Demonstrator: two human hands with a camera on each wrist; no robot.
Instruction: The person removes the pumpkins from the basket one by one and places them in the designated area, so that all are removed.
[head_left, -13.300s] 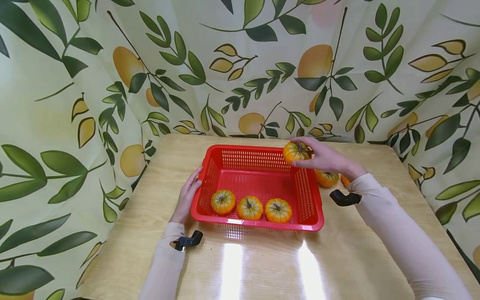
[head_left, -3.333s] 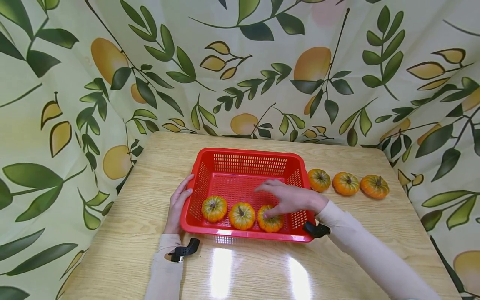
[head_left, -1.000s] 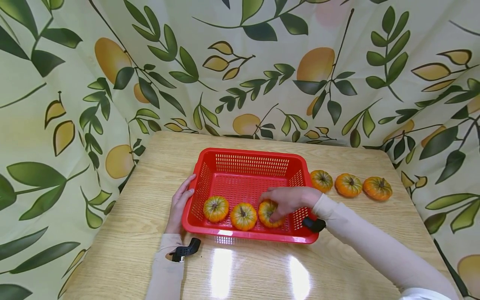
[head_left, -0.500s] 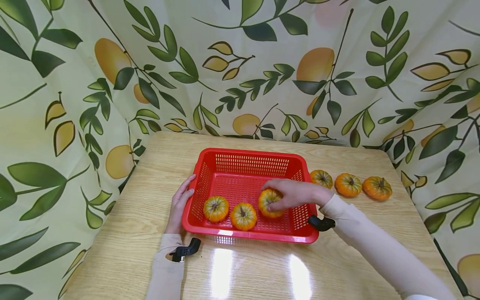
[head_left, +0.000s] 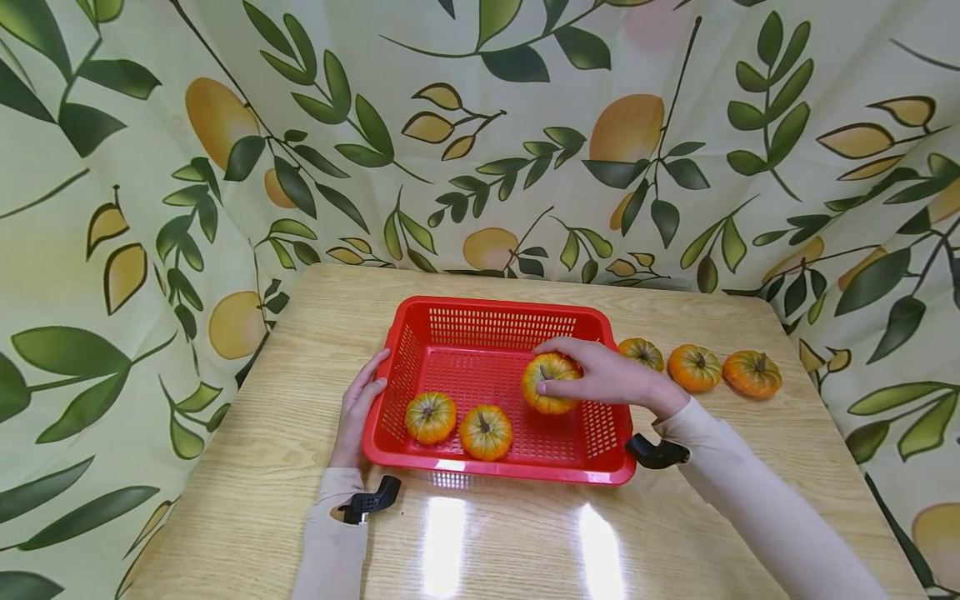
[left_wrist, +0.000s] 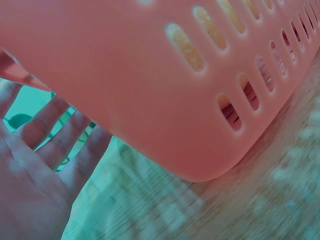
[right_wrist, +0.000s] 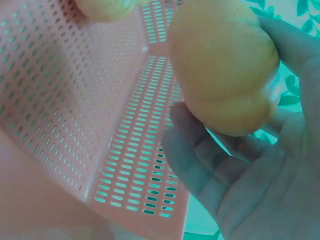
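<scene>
My right hand (head_left: 607, 377) grips a small orange-and-yellow pumpkin (head_left: 546, 385) with fingers and thumb around its sides, over the right part of a red plastic basket (head_left: 498, 471). In the right wrist view the pumpkin (right_wrist: 225, 65) hangs above the basket's perforated wall (right_wrist: 135, 150). Two similar pumpkins, a left one (head_left: 431, 417) and a middle one (head_left: 486, 432), sit inside along the near wall. My left hand (head_left: 356, 412) rests against the basket's left end. Its fingers (left_wrist: 75, 140) lie extended at the basket's edge in the left wrist view.
Three more pumpkins stand in a row on the wooden table (head_left: 247, 500) right of the basket: one near its wall (head_left: 640, 353), a middle one (head_left: 694, 367) and an outer one (head_left: 752, 374). A leaf-and-fruit patterned cloth (head_left: 480, 150) hangs behind the table.
The earlier held pumpkin was let go; three now stand in a row on the right. Since then my right hand took the basket's right-hand pumpkin and raised it backward. Left hand stayed.
</scene>
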